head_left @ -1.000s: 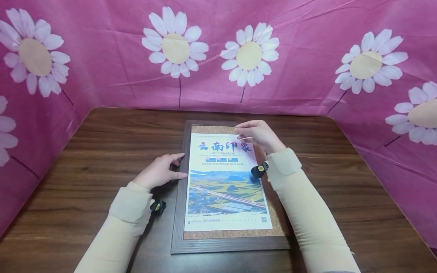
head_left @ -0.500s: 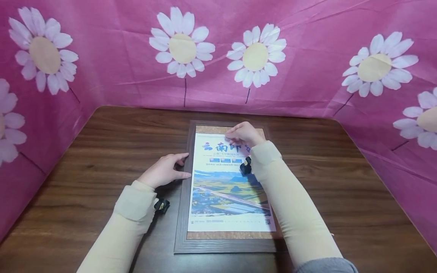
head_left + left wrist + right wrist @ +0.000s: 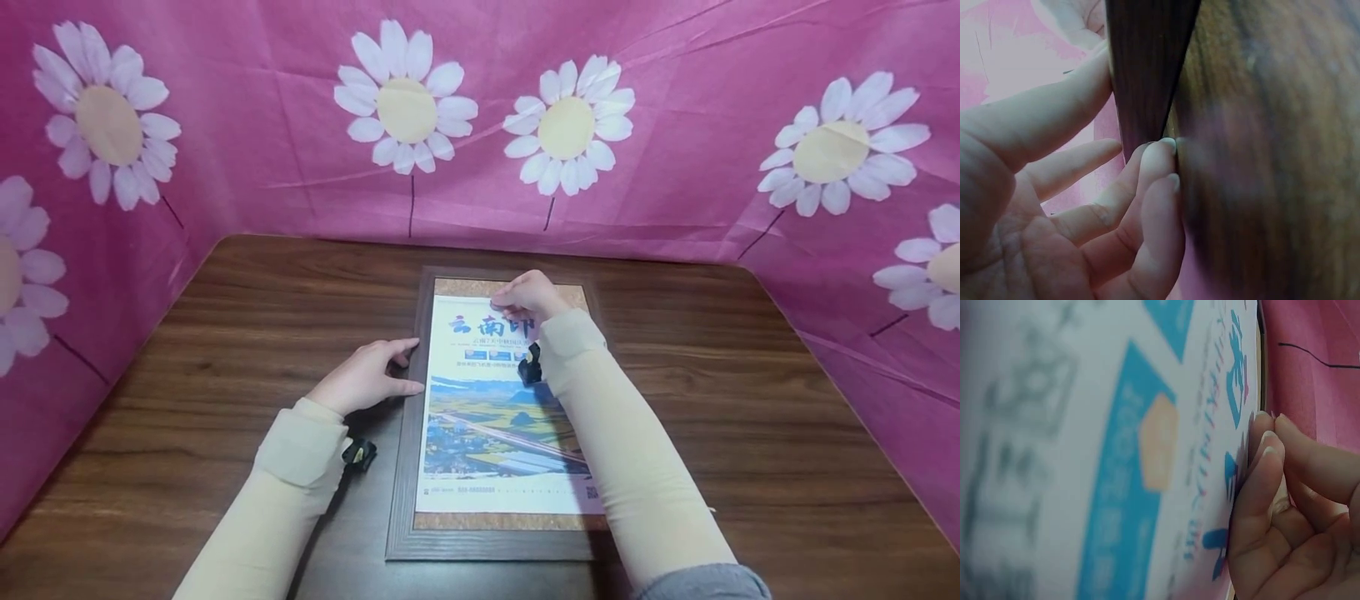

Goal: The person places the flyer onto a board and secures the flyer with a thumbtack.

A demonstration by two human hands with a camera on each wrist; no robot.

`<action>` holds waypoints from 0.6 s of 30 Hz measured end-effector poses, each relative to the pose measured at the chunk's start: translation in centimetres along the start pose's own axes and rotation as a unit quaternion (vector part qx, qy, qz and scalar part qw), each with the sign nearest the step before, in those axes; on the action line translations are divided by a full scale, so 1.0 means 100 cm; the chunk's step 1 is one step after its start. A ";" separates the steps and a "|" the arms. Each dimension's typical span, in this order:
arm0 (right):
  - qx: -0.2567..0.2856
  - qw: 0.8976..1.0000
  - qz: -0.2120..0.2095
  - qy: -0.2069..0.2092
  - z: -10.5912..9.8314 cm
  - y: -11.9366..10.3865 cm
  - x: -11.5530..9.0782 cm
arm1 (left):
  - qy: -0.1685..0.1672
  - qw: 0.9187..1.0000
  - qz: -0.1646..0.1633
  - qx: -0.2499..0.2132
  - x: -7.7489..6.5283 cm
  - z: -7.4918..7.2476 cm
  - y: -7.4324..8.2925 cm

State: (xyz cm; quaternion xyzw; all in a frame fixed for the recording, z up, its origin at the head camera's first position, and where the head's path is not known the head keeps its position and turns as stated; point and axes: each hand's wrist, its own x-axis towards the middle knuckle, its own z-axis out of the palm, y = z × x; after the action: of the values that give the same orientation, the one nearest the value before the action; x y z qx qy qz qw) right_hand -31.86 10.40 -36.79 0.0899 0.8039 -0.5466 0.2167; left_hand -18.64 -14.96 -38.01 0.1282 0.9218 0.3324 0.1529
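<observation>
A poster (image 3: pixel 495 450) with blue lettering and a landscape picture lies on a dark-framed cork board (image 3: pixel 510 522). My left hand (image 3: pixel 367 375) rests at the board's left side, thumb and index fingertip touching the frame. In the left wrist view, the fingers (image 3: pixel 1159 187) press against the frame's side (image 3: pixel 1144 81). My right hand (image 3: pixel 528 296) is at the poster's top edge, near its middle, with thumb and index finger pinched together. In the right wrist view, a tiny pin-like thing (image 3: pixel 1274 415) shows between those fingertips, mostly hidden by them. The right forearm covers the poster's right side.
The board lies on a brown wood-grain table (image 3: pixel 262 308). A pink cloth (image 3: pixel 285 125) printed with large white daisies stands behind the table and along both sides. Each wrist carries a small black camera (image 3: pixel 360 454).
My right hand has moved left along the poster's top edge and lowered onto it, its fingers closing into a pinch. The left hand stays at the frame; the view has shifted slightly.
</observation>
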 end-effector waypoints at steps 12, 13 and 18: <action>-0.028 0.999 -0.012 0.017 0.005 -0.001 0.000 | 0.003 1.000 -0.001 -0.001 -0.001 0.000 0.001; -0.029 0.999 -0.011 0.019 0.005 0.000 0.000 | 0.003 1.000 -0.001 -0.001 0.000 0.000 0.001; -0.035 0.999 -0.002 0.022 0.003 0.000 0.003 | 0.004 1.000 0.000 0.000 0.001 0.000 0.001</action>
State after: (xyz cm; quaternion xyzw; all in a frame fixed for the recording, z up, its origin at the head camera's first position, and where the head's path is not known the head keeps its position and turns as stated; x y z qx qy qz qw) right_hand -32.06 10.07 -37.01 0.0926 0.8273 -0.5164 0.2008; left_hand -18.68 -14.89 -38.00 0.1270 0.9223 0.3332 0.1493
